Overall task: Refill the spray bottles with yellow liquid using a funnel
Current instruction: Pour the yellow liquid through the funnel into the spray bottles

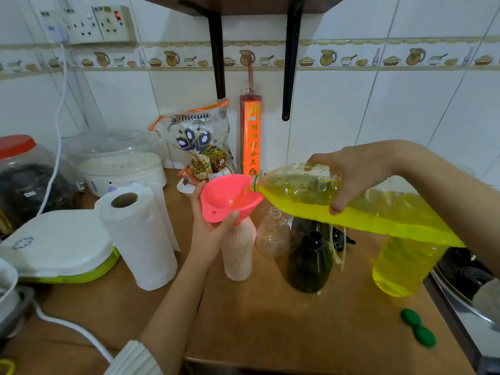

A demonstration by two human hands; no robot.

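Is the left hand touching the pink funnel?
Touching. The head view shows the left hand wrapped around the pink funnel, thumb pressed on its near wall and fingers behind the rim, with no gap visible.

Two hands show: the left (209, 226) and the right (359, 171). There is one pink funnel (227, 201), one big bottle of yellow liquid (311, 193), and three small bottles on the counter: pink (237, 255), clear (273, 234), dark (309, 263). Another yellow bottle (403, 269) stands at right, with two green caps (418, 327), one paper roll (138, 236), one red-lidded jar (24, 171) and one rice bag (200, 142).
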